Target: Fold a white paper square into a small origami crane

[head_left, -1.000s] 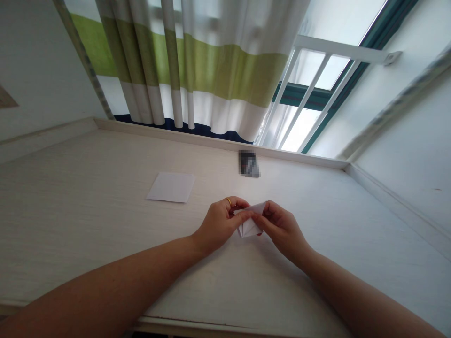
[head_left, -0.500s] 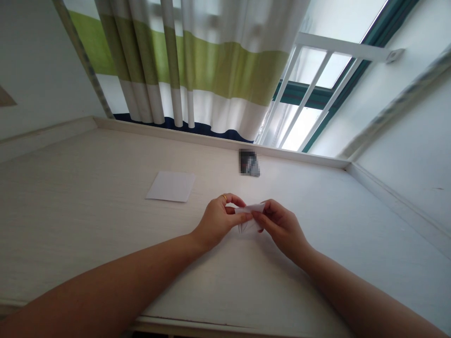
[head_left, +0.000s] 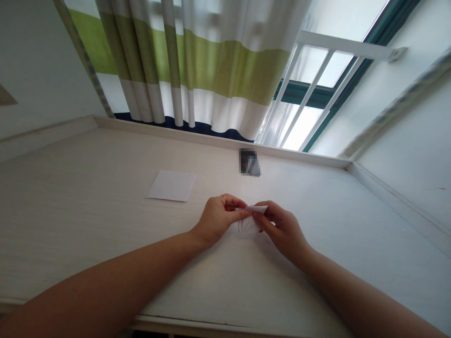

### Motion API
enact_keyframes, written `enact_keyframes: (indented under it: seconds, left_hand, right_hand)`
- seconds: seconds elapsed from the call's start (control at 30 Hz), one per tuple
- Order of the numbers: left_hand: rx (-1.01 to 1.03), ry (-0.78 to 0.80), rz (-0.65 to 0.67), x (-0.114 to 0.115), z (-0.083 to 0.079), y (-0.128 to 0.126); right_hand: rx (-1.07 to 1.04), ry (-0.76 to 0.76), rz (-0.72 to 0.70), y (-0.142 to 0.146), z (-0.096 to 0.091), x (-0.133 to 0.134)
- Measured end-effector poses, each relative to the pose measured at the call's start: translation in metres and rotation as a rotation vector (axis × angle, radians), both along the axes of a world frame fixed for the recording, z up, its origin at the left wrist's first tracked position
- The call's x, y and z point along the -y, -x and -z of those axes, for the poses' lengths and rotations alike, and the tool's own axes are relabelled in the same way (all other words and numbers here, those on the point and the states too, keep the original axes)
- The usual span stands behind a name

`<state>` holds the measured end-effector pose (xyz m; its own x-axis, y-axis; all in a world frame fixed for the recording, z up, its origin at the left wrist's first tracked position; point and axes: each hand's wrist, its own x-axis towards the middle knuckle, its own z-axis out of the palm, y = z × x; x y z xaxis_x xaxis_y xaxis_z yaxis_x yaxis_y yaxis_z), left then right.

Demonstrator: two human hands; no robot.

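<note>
Folded white paper point(head_left: 251, 220) at frame centre, pinched between left hand point(head_left: 219, 218) and right hand point(head_left: 281, 228), low over bench point(head_left: 88, 211).

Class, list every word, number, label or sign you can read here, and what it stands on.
No text can be read.
Blurred, unreadable: small dark object by the ledge.
Blank: flat white paper sheet, and folded white paper pinched by left hand and right hand.

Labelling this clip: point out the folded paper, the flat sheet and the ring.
folded paper point(head_left: 247, 226), head view, its lower flap.
flat sheet point(head_left: 172, 185), head view, its middle.
ring point(head_left: 224, 197), head view, the gold band.
</note>
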<state>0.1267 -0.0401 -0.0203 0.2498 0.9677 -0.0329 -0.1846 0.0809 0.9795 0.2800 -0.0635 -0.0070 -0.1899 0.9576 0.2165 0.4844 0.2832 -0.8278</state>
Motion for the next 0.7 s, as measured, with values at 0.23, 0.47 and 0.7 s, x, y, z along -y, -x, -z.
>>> enact_keyframes:
  seconds: [0.23,0.47,0.7]
  left_hand:
    - [0.007,-0.043,0.007,0.0003,-0.0003,-0.0003]
    - [-0.058,-0.133,0.002,-0.0007,0.0008,0.0013]
    - [-0.048,-0.079,-0.017,-0.0019,-0.0004,0.0001]
  right_hand:
    - [0.012,-0.021,0.046,0.0013,-0.001,0.0016]
    - [-0.005,-0.006,0.062,0.0009,0.0017,0.0013]
    - [-0.102,0.049,0.031,-0.0003,0.0041,-0.0026]
